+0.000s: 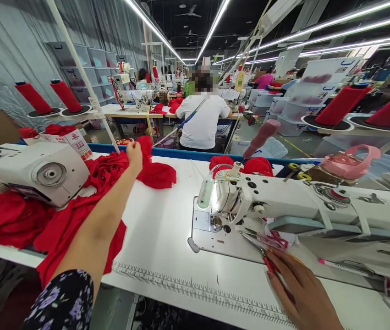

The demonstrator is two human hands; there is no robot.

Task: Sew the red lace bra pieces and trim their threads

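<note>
My left hand is stretched out to the far edge of the white table, its fingers closed on a piece of red fabric. More red fabric lies heaped under and beside my left forearm. At the lower right, my right hand rests over red-handled scissors, with its fingers around the handles. The scissor blades point toward the metal plate of the right sewing machine. Some red and white pieces lie just beyond the scissors.
Another sewing machine stands at the left. A ruler strip runs along the table's front edge. Red thread cones stand at both sides. A pink kettle sits behind the right machine. A person in white sits ahead.
</note>
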